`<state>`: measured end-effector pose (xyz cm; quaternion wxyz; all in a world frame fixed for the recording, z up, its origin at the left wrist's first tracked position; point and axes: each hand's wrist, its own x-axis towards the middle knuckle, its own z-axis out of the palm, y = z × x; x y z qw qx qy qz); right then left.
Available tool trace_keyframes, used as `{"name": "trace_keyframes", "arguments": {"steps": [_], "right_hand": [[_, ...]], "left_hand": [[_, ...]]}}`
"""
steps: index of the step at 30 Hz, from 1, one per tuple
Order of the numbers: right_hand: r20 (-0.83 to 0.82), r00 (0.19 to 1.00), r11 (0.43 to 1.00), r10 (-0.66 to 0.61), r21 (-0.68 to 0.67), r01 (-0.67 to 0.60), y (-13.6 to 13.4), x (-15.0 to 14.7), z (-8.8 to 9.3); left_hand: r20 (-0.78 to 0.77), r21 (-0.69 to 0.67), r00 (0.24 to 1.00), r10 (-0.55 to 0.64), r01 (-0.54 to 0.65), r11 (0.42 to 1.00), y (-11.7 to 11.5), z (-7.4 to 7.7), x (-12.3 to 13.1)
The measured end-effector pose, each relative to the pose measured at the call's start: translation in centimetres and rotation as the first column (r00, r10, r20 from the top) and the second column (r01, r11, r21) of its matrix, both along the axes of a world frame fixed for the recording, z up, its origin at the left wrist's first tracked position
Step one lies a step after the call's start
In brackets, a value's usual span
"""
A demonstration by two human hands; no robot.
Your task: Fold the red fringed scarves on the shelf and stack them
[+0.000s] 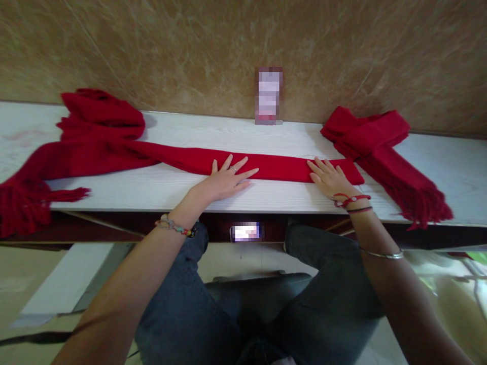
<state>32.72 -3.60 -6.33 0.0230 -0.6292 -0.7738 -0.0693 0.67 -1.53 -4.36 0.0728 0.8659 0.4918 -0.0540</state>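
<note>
A long red scarf [281,168] runs across the white table, narrow and flat from the middle to its right end. Further left it widens and twists, with a bunched part at the back and fringe draping over the front edge. My left hand [224,181] lies on the scarf's middle stretch, fingers spread. Near the right end rests my right hand [327,177], palm down with its fingers stretched out. Just beyond it is a second red scarf [380,144], folded and crossed over itself, its fringe pointing toward the front right.
The narrow white table [236,134] meets a brown marbled wall [171,56]. A blurred-out upright object [269,96] leans at the wall. Another pixelated item [246,232] shows below the front edge, between my knees. A white board-like thing [64,279] is low on the left.
</note>
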Motion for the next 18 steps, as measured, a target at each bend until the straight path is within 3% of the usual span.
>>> {"name": "trace_keyframes", "arguments": {"steps": [4,8,11,14,18], "right_hand": [[-0.035,0.995,0.994,-0.097,0.037,0.098,0.5,1.5,-0.1],[-0.143,0.987,0.977,-0.074,0.187,0.100,1.8,-2.4,0.6],[-0.204,0.967,0.965,0.151,0.241,-0.100,2.7,-8.3,1.3],[-0.152,0.915,0.919,0.375,0.193,-0.344,3.1,-13.9,1.5],[-0.042,0.856,0.857,0.515,0.057,-0.513,3.5,-17.2,0.9]], "left_hand": [[-0.007,0.018,0.999,0.049,-0.049,0.999,-0.4,-0.1,-1.3],[-0.014,0.047,0.999,0.040,-0.039,0.998,-0.9,-0.1,-1.9],[-0.019,0.067,1.000,0.016,-0.015,0.998,-1.0,0.0,-2.5],[-0.041,0.140,0.997,0.070,-0.064,0.988,-0.6,0.1,-4.5],[-0.104,0.242,0.976,0.192,-0.162,0.957,0.1,0.0,-9.5]]}}
